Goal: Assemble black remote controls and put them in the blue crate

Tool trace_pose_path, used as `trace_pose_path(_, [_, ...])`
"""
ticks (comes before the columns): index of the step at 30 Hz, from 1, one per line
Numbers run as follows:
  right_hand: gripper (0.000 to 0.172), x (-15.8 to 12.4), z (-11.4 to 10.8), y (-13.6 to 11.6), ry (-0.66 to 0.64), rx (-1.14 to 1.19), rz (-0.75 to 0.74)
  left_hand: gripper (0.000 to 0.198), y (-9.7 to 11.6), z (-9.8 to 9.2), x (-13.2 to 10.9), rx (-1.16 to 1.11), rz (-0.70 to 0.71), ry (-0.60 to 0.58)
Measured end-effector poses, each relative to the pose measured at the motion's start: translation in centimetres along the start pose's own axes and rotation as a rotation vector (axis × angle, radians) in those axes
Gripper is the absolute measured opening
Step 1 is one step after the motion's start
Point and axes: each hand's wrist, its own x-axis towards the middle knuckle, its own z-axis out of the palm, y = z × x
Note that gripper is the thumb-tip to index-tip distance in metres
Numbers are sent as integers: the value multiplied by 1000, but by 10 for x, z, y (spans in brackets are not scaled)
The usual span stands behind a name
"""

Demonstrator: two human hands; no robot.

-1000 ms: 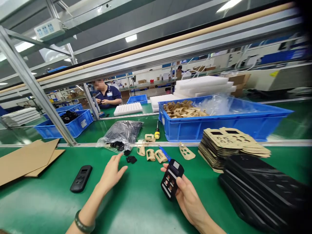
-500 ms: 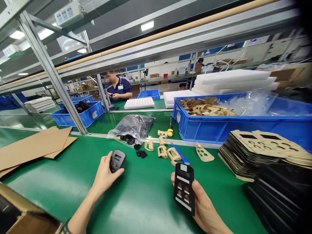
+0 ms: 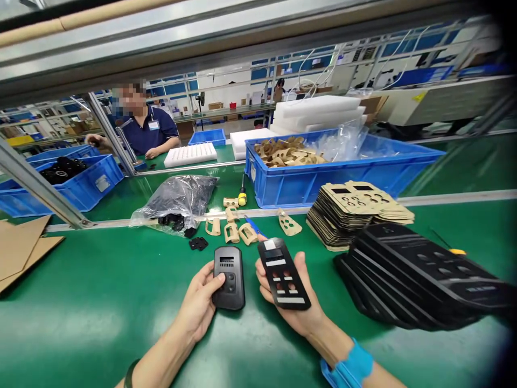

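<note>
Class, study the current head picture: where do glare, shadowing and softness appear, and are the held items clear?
Head view: pale glare on the green worktop, lower left; highlights on the plastic bag; darkness at the right edge, where the black panel stack looks soft; black casing and black plate clear enough to show their openings.
</note>
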Motion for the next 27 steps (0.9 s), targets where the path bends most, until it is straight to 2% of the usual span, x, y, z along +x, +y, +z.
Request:
trace_pose_path(2, [51,-1,0,1,11,-5,34,53,-1,-2,-3,-21,-25,7])
trace_pose_path(5, [31,-1,2,2,75,-53,51,50,-1,-2,-7,-61,-70,-4])
trace_pose_path(6, [29,-1,3,2,104,-90,50,49,-1,0,-8,-78,-86,-9])
trace_pose_path(9, [39,0,5,4,160,-297,41,46,-2,3,-10,-124,-128,-30])
trace_pose_path(12, [37,-1,4,8,134,-562,-26,43,-3,6,-13,-142,-164,-43])
trace_pose_path(15, [35,-3,2,11,116,-724,-89,41,-3,6,-14,-141,-185,-43])
trace_pose_path(27, [34,-5,1,17,147,-878,-125,42,-6,5,-16,-147,-176,-71])
